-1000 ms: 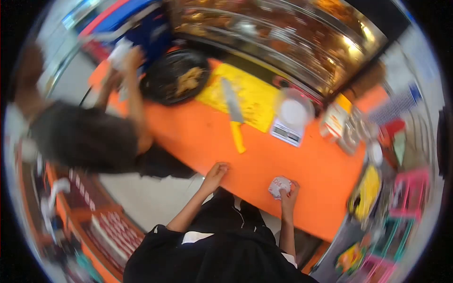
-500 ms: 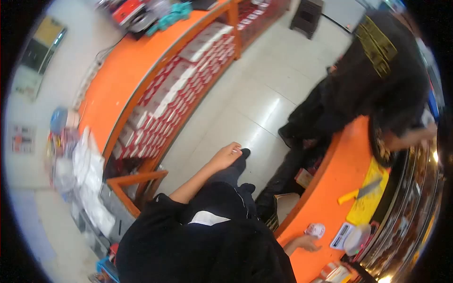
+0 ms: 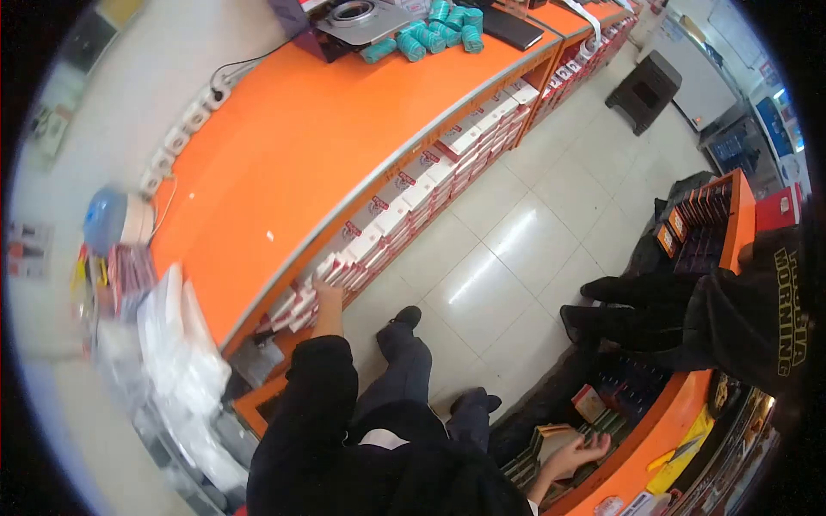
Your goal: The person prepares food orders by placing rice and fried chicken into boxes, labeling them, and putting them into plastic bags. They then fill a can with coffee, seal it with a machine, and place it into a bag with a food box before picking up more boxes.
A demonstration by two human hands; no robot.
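Note:
My left hand (image 3: 329, 297) reaches into the shelf under the long orange counter, at the near end of a row of white and red boxes (image 3: 344, 268). It touches or nearly touches these boxes; its fingers are mostly hidden. On the other side, my right hand (image 3: 581, 454) hangs with fingers apart beside the edge of the right orange counter (image 3: 641, 460). Nothing shows in it. Below it are shelves with several small boxes (image 3: 551, 443). A round white and red item (image 3: 609, 506) sits on that counter near the bottom edge.
The long orange counter (image 3: 258, 172) bears several teal rolls (image 3: 430, 39) and a power strip (image 3: 176, 142). White plastic bags (image 3: 185, 344) lie at left. A dark stool (image 3: 645, 90) stands on the tiled floor (image 3: 508, 267). A co-worker (image 3: 740, 327) stands at right; a yellow-handled knife (image 3: 675, 456) lies nearby.
My view has turned toward the long counter. My left hand has moved from in front of my body to the shelved boxes. My right hand has come away from the round white and red item.

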